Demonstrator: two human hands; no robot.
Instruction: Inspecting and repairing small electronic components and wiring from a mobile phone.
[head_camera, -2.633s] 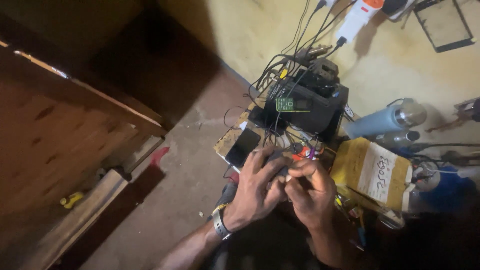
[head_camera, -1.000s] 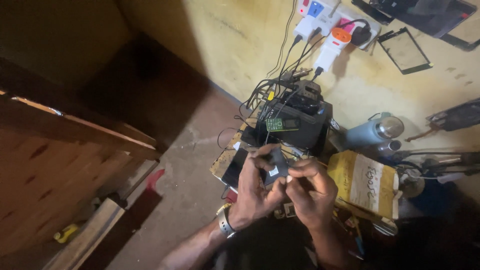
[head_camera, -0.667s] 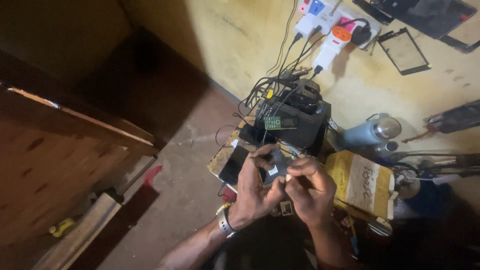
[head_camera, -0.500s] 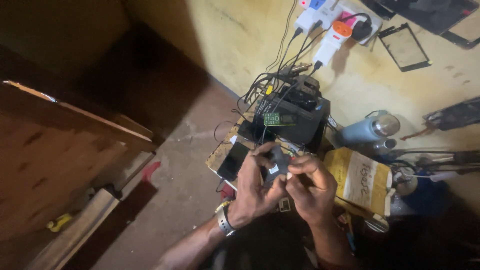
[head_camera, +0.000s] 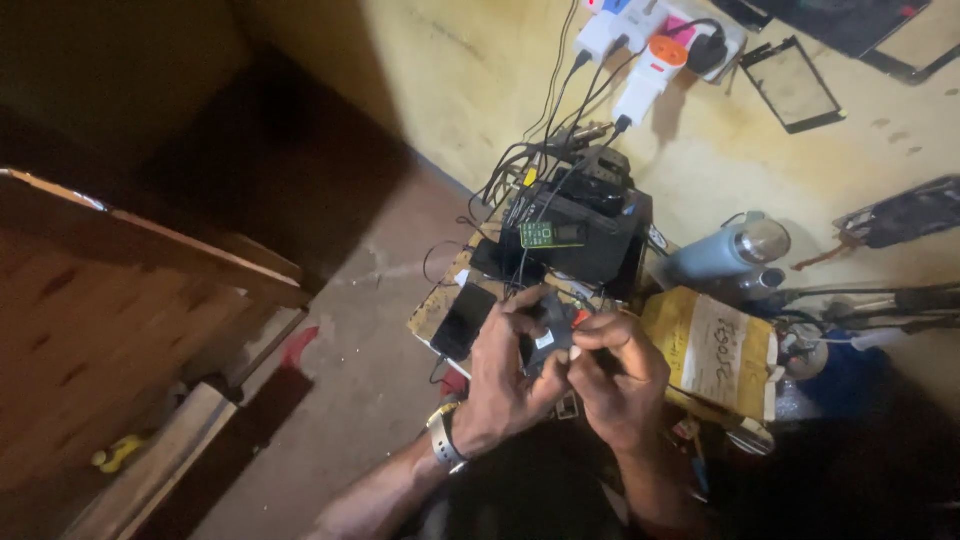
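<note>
My left hand (head_camera: 505, 375), with a watch at the wrist, grips a small dark device (head_camera: 548, 330) that has a white label on it. My right hand (head_camera: 615, 375) pinches the same device from the right side, fingers curled against it. Both hands hover above a low wooden bench (head_camera: 435, 305) crowded with electronics. A dark phone (head_camera: 463, 320) lies flat on the bench just left of my left hand.
A black box (head_camera: 590, 235) with a small green circuit board (head_camera: 548, 235) and tangled cables sits behind the hands. A yellow packet (head_camera: 712, 350) and a pale blue tool (head_camera: 720, 255) lie to the right. Power strips (head_camera: 650, 30) hang on the yellow wall. A wooden frame (head_camera: 150, 260) stands left.
The hands lifted the small dark device from the bench and hold it slightly higher now. The view has shifted a little; the grip stays the same over the last second.
</note>
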